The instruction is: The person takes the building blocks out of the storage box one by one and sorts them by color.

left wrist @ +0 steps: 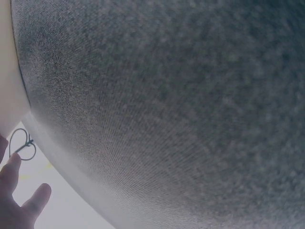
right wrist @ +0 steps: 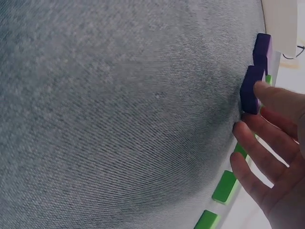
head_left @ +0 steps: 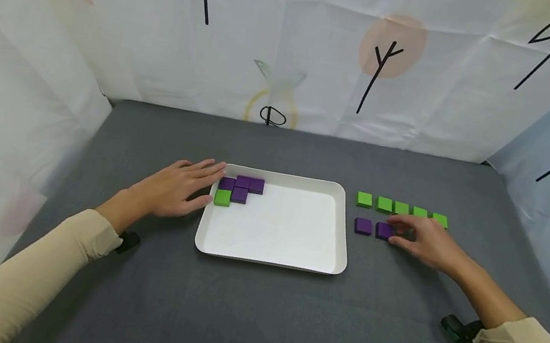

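Observation:
A white tray (head_left: 288,222) lies on the grey cloth. In its top left corner several purple blocks (head_left: 256,186) sit against each other, with one green block (head_left: 222,198) below the leftmost. My left hand (head_left: 184,185) rests at the tray's left rim, fingers spread and holding nothing. To the tray's right, my right hand (head_left: 422,240) pinches a purple block (head_left: 383,231) between thumb and fingers. The right wrist view shows the thumb (right wrist: 276,99) on that block's edge. Just left of it lies another purple block (head_left: 363,226).
Behind the right hand runs a row of several green blocks (head_left: 384,205), partly covered by that hand. White patterned curtains (head_left: 317,51) close off the back and sides of the grey table (head_left: 250,319).

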Available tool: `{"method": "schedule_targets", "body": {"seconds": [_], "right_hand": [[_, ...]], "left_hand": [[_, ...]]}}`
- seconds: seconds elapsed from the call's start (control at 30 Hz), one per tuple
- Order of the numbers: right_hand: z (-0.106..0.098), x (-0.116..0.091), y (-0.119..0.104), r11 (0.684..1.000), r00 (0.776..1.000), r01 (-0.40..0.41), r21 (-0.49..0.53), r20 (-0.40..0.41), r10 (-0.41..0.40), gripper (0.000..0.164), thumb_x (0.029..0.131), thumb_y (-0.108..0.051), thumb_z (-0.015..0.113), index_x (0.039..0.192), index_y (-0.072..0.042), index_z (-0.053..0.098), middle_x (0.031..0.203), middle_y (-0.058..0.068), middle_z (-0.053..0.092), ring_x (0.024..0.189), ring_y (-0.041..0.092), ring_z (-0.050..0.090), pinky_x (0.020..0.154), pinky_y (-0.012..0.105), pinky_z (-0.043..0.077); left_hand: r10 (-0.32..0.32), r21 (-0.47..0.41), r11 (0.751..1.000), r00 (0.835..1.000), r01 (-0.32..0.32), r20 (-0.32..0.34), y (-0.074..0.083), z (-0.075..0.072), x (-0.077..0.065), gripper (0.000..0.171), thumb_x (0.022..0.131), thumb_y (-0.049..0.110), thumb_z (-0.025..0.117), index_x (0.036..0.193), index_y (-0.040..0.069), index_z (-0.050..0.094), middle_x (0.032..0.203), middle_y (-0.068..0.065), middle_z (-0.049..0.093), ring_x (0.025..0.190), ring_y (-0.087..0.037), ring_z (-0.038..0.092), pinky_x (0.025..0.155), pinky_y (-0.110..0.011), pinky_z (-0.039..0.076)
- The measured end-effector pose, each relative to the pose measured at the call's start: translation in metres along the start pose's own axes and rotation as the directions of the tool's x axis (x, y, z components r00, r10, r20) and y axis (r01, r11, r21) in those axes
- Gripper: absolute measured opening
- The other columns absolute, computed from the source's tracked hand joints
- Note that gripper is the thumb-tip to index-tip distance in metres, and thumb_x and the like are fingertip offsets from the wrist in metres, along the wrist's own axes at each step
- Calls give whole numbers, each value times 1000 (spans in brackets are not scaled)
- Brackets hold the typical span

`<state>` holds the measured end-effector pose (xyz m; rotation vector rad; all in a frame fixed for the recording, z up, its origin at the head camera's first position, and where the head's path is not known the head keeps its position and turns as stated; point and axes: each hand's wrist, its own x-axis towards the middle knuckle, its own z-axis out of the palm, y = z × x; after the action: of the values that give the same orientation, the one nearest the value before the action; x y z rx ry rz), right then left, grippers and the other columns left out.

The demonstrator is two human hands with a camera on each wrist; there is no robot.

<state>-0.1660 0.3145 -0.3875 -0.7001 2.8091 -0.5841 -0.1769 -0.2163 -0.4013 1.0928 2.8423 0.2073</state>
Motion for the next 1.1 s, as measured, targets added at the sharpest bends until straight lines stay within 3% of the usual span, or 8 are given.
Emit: {"method": "schedule_targets", "body": {"seconds": [0.4,0.7,1.1], "right_hand": [[-12,15,-19,997,998,55,48,-27,-53,39,90,-12,75,124,4,65,116,18,70,99,31,69,86,55,51],[-18,54,-60,987,991,134,89,-5,-134,41,90,-12,74,127,3,64,120,18,68,106,33,66,87,52,52],[-3,110,-121,970,971,226,93,54,-232,44,90,-14,74,130,1,63,126,17,66,113,30,64,94,49,50]], "left_hand": [[3,6,1000,1000,-3,-12,0,0,-2,63,104,40,46,156,6,32,163,-10,25,149,-33,25,111,-59,28],[4,13,1000,1000,-4,-7,0,1,0,64,104,41,47,156,6,31,163,-10,25,149,-33,25,112,-59,28],[8,13,1000,1000,-7,-10,0,1,0,64,104,41,46,156,6,32,163,-10,24,149,-33,24,112,-59,28]]}}
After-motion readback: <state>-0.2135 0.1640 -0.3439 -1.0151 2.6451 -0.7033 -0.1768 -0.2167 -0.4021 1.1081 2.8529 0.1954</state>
